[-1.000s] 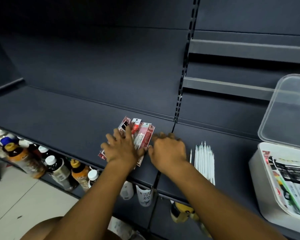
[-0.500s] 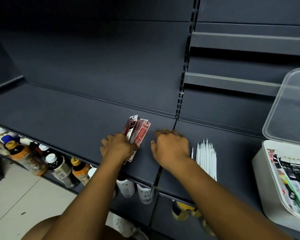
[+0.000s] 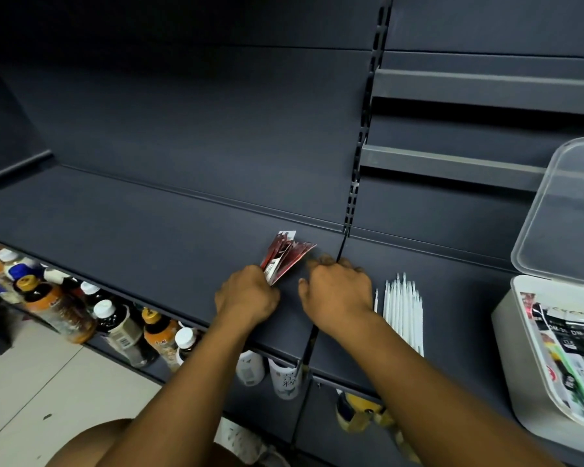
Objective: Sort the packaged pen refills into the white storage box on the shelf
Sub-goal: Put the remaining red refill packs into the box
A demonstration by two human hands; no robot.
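Centre of frame, the left hand (image 3: 246, 294) clamps a fanned bunch of red packaged refills (image 3: 289, 256), tips tilted up off the shelf (image 3: 149, 237). The right hand (image 3: 338, 291) sits just beside, fingers curled under, anything held hidden. The white storage box (image 3: 509, 332) stands lower right, lid raised, packets inside.

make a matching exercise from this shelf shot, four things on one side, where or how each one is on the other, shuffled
Things:
1 packets
2 white sticks
3 box
4 bottles

Places or states:
a below the shelf, at left
b gripped in the left hand
c at the far right, lid up
d lying flat on the shelf

Pairs: 1-b, 2-d, 3-c, 4-a
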